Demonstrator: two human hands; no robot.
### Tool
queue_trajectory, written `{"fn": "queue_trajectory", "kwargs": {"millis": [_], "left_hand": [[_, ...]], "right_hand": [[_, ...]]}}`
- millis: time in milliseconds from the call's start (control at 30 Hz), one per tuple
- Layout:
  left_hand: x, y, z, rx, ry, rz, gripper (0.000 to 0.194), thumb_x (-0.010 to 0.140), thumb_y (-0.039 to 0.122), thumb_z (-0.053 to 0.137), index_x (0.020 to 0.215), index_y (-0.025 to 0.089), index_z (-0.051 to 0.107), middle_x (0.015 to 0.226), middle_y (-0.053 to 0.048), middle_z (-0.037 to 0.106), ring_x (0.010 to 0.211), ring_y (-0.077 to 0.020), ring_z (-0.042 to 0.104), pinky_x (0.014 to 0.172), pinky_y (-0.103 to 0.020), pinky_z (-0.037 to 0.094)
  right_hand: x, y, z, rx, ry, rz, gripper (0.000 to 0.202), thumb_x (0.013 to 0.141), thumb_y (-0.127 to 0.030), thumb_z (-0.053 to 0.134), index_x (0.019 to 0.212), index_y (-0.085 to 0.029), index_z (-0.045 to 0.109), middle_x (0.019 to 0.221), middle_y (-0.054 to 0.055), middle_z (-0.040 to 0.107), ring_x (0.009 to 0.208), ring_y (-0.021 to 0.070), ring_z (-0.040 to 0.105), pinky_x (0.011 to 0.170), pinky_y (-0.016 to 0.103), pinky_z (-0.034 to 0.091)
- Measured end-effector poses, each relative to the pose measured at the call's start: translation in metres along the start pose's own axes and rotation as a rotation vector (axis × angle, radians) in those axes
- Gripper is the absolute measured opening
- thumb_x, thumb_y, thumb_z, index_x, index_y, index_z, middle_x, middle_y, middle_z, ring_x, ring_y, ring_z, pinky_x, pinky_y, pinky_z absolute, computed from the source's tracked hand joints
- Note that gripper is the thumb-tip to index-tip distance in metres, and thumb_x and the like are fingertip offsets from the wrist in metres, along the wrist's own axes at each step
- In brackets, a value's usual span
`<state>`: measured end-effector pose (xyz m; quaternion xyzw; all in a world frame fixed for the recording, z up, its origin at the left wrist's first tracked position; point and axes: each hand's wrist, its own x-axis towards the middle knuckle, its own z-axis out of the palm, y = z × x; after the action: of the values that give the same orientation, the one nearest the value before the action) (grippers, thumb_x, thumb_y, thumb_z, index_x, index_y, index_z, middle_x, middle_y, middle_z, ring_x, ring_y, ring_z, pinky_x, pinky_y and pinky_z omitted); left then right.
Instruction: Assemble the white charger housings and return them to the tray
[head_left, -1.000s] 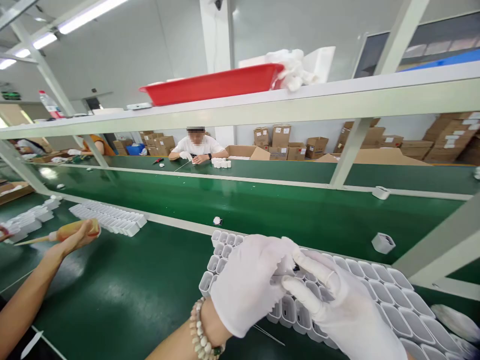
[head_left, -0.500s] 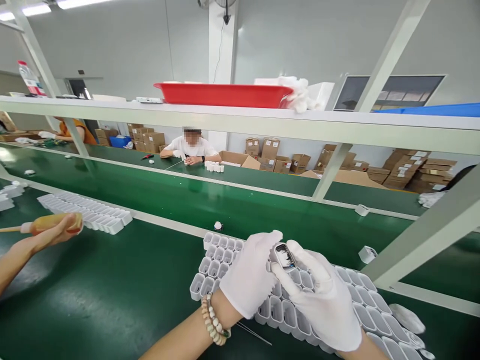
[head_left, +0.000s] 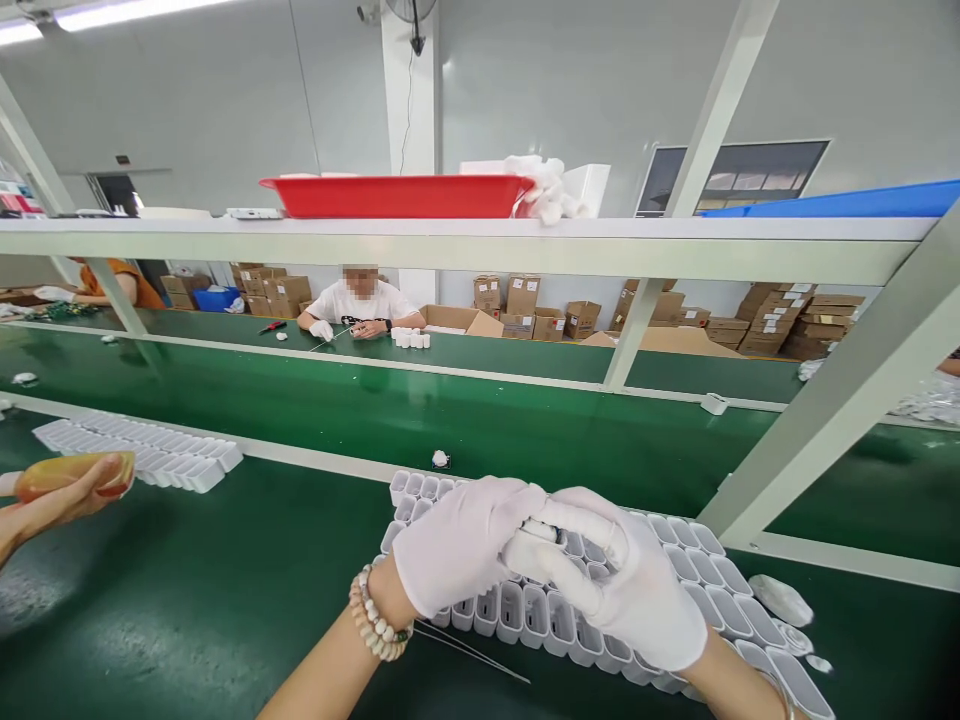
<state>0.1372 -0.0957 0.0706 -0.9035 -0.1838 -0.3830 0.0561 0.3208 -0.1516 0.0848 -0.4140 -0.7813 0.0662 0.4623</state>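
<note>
Left hand [head_left: 469,545] (gloved) holds white case [head_left: 540,531].

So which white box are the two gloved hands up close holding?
The white box between the left hand and right hand, partly covered by them. The rows of boxes below stand on the green table instead.

The left hand [head_left: 472,545] and right hand [head_left: 626,585] wear matching plain white gloves [head_left: 431,565], thin, softly creased and ending at the wrist. A bracelet [head_left: 373,622] of round cream and beige beads circles the left wrist in doubled strands. The left forearm [head_left: 319,665] is sleeveless; a thin pale band [head_left: 783,694] rings the right.
</note>
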Motion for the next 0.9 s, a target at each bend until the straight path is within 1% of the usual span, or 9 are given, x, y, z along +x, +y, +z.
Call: {"fn": "queue_trajectory", "kwargs": {"millis": [133, 367, 500, 567, 633, 700, 733, 833, 900], "left_hand": [[0.001, -0.001, -0.006, 0.053, 0.071, 0.068, 0.035, 0.093, 0.026, 0.055, 0.124, 0.015, 0.042, 0.106, -0.014, 0.068, 0.093, -0.0233, 0.068, 0.082, -0.038, 0.059], [-0.003, -0.003, -0.009, 0.151, 0.080, 0.166, 0.028, 0.094, 0.016, 0.046, 0.122, 0.014, 0.042, 0.096, -0.011, 0.069, 0.088, -0.0230, 0.069, 0.075, -0.037, 0.060], [0.002, 0.000, -0.007, 0.167, 0.099, 0.165, 0.025, 0.092, 0.009, 0.043, 0.115, 0.017, 0.044, 0.093, -0.008, 0.069, 0.084, -0.0198, 0.069, 0.073, -0.033, 0.059], [0.004, -0.003, -0.009, 0.147, 0.072, 0.115, 0.029, 0.090, 0.006, 0.045, 0.116, 0.017, 0.045, 0.096, -0.007, 0.069, 0.087, -0.0187, 0.069, 0.077, -0.033, 0.059], [0.004, -0.012, -0.015, 0.109, -0.028, 0.018, 0.036, 0.088, 0.008, 0.052, 0.122, 0.018, 0.046, 0.107, -0.009, 0.069, 0.099, -0.0208, 0.068, 0.087, -0.037, 0.057], [0.002, -0.028, -0.026, 0.071, -0.221, -0.168, 0.049, 0.085, 0.014, 0.061, 0.131, 0.021, 0.047, 0.121, -0.009, 0.066, 0.113, -0.0236, 0.064, 0.098, -0.040, 0.053], [-0.001, -0.038, -0.033, 0.068, -0.346, -0.307, 0.055, 0.084, 0.018, 0.065, 0.135, 0.024, 0.046, 0.128, -0.008, 0.064, 0.118, -0.0243, 0.062, 0.102, -0.040, 0.050], [-0.013, -0.071, -0.048, 0.160, -0.678, -0.793, 0.067, 0.083, 0.023, 0.065, 0.145, 0.030, 0.039, 0.144, -0.008, 0.053, 0.127, -0.0281, 0.056, 0.104, -0.040, 0.048], [-0.023, -0.090, -0.048, 0.228, -0.772, -0.969, 0.074, 0.079, 0.017, 0.067, 0.147, 0.026, 0.039, 0.145, -0.015, 0.051, 0.125, -0.0349, 0.057, 0.098, -0.045, 0.051]], "right_hand": [[0.001, 0.003, 0.003, 0.102, -0.098, 0.001, 0.035, 0.081, -0.017, 0.063, 0.113, -0.031, 0.065, 0.094, 0.000, 0.071, 0.081, 0.0171, 0.069, 0.075, 0.029, 0.058], [-0.005, 0.004, 0.010, 0.060, -0.069, -0.035, 0.024, 0.083, -0.016, 0.063, 0.101, -0.031, 0.066, 0.090, 0.000, 0.072, 0.085, 0.0199, 0.072, 0.072, 0.030, 0.059], [-0.008, 0.007, 0.012, -0.017, 0.011, -0.095, 0.022, 0.087, -0.018, 0.062, 0.105, -0.031, 0.062, 0.097, 0.001, 0.072, 0.087, 0.0203, 0.071, 0.074, 0.032, 0.059], [-0.009, 0.009, 0.015, -0.049, 0.019, -0.119, 0.026, 0.091, -0.020, 0.059, 0.113, -0.032, 0.059, 0.099, 0.002, 0.072, 0.087, 0.0200, 0.071, 0.075, 0.034, 0.059], [-0.011, 0.010, 0.017, -0.064, 0.002, -0.110, 0.034, 0.093, -0.021, 0.056, 0.125, -0.033, 0.053, 0.104, 0.003, 0.072, 0.091, 0.0207, 0.070, 0.078, 0.035, 0.059], [-0.011, 0.014, 0.018, -0.060, -0.020, -0.035, 0.040, 0.094, -0.024, 0.055, 0.133, -0.033, 0.048, 0.112, 0.005, 0.070, 0.098, 0.0222, 0.070, 0.083, 0.038, 0.059], [-0.011, 0.018, 0.018, -0.055, -0.044, 0.034, 0.040, 0.094, -0.026, 0.055, 0.133, -0.033, 0.049, 0.115, 0.005, 0.069, 0.100, 0.0228, 0.069, 0.085, 0.039, 0.059], [-0.003, 0.040, 0.013, -0.063, -0.118, 0.311, 0.029, 0.090, -0.030, 0.061, 0.119, -0.029, 0.060, 0.113, 0.004, 0.068, 0.101, 0.0227, 0.068, 0.088, 0.038, 0.057], [0.009, 0.065, 0.011, -0.098, -0.137, 0.452, 0.021, 0.087, -0.030, 0.066, 0.107, -0.024, 0.063, 0.107, 0.004, 0.070, 0.097, 0.0217, 0.068, 0.089, 0.037, 0.056]]}}
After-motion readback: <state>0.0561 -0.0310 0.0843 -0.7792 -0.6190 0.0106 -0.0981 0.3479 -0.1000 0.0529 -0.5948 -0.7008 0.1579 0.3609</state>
